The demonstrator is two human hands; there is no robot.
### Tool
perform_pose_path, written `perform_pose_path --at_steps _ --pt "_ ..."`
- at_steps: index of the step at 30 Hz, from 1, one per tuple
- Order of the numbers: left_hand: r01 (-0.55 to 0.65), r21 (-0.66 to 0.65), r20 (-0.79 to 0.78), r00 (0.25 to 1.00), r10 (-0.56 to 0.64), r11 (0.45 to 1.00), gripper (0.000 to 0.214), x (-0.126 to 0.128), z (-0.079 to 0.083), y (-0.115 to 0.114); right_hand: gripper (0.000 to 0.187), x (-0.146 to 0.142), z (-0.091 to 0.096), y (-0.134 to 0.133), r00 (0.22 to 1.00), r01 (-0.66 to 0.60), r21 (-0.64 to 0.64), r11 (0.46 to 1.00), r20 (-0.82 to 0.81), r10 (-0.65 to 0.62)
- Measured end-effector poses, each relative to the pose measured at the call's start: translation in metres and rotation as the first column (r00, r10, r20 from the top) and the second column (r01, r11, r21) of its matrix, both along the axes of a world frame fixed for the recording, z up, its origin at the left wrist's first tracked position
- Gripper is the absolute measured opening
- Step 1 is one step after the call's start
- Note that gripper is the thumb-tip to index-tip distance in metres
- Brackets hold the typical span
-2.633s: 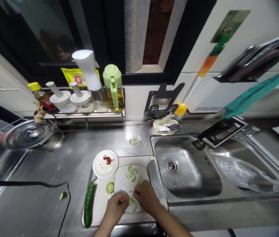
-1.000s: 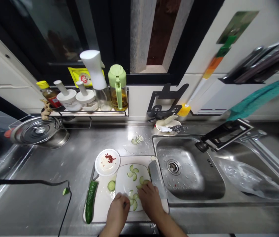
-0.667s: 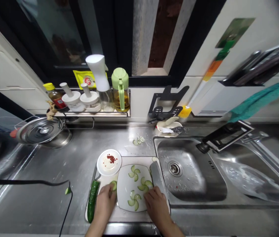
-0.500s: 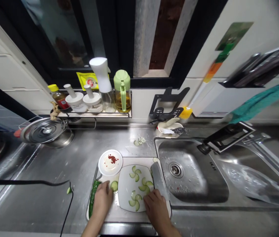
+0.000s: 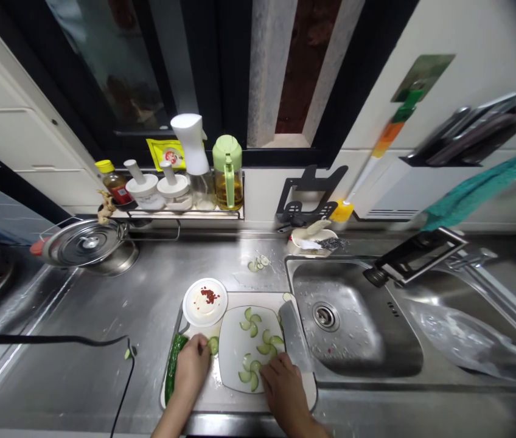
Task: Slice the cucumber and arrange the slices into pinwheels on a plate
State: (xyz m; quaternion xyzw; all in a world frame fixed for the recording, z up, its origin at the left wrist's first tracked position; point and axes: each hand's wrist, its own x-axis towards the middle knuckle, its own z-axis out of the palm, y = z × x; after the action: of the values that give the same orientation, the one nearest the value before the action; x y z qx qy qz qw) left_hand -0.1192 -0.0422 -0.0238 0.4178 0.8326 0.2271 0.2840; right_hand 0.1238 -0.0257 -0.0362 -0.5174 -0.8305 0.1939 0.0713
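A white square plate [image 5: 235, 347] lies on a cutting board [image 5: 207, 395] and carries cucumber slices [image 5: 252, 322] laid out in pinwheel shapes. My left hand [image 5: 191, 365] is left of the plate with its fingers curled together; what they hold, if anything, is hidden. It is beside a small stack of cucumber slices [image 5: 213, 345] and a dark green cucumber piece [image 5: 174, 365]. Over the plate's right edge, my right hand [image 5: 284, 383] has its fingers bunched close to the lower pinwheels; their tips are partly hidden. A knife [image 5: 294, 337] lies along the board's right side.
A round white dish [image 5: 198, 304] with red bits stands at the board's upper left. The sink [image 5: 353, 310] is at right, a lidded pot [image 5: 89, 243] at left. Cucumber scraps [image 5: 258, 263] lie behind the board. A black cord [image 5: 57, 339] crosses the left counter.
My left hand's fingers have drawn in and curled beside the stacked slices. My right hand has shifted slightly left and down at the plate's edge. The whole view has tilted a little.
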Motion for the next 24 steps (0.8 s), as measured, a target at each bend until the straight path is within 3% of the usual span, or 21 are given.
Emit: perform_pose_path --at_steps 4,7,11,14,16,19,22,24 --pt "-0.018 0.005 0.137 0.990 0.018 1.000 0.009 -0.008 -0.003 -0.003 0.012 -0.015 0.016 0.008 0.998 -0.003 -0.084 0.996 -0.061 -0.002" --pt "-0.070 0.040 0.328 0.943 0.053 0.997 0.016 -0.014 -0.004 -0.004 0.015 -0.031 0.026 0.014 0.983 -0.045 -0.106 0.993 -0.184 0.025" --pt "-0.154 0.043 0.604 0.791 0.097 0.987 0.033 -0.013 0.010 -0.002 0.025 -0.055 0.032 0.024 0.905 -0.052 -0.243 0.969 -0.421 -0.057" --pt "-0.168 0.002 0.720 0.684 0.115 0.986 0.040 -0.006 0.026 0.002 0.033 -0.073 0.033 0.034 0.815 -0.046 -0.422 0.906 -0.541 -0.210" --pt "-0.164 -0.022 0.772 0.623 0.122 0.986 0.042 0.000 0.034 0.004 0.025 -0.081 0.033 0.042 0.788 -0.072 -0.489 0.869 -0.562 -0.251" --pt "-0.178 -0.028 0.822 0.556 0.124 0.984 0.044 0.008 0.034 0.005 0.009 -0.086 0.036 0.051 0.770 -0.106 -0.539 0.836 -0.576 -0.274" --pt "-0.206 -0.075 0.847 0.504 0.171 0.976 0.046 0.012 0.029 0.004 0.010 -0.084 0.041 0.058 0.755 -0.119 -0.559 0.821 -0.587 -0.290" --pt "-0.220 -0.155 0.872 0.428 0.238 0.963 0.046 0.015 0.026 0.003 0.009 -0.082 0.046 0.061 0.751 -0.131 -0.565 0.815 -0.593 -0.290"
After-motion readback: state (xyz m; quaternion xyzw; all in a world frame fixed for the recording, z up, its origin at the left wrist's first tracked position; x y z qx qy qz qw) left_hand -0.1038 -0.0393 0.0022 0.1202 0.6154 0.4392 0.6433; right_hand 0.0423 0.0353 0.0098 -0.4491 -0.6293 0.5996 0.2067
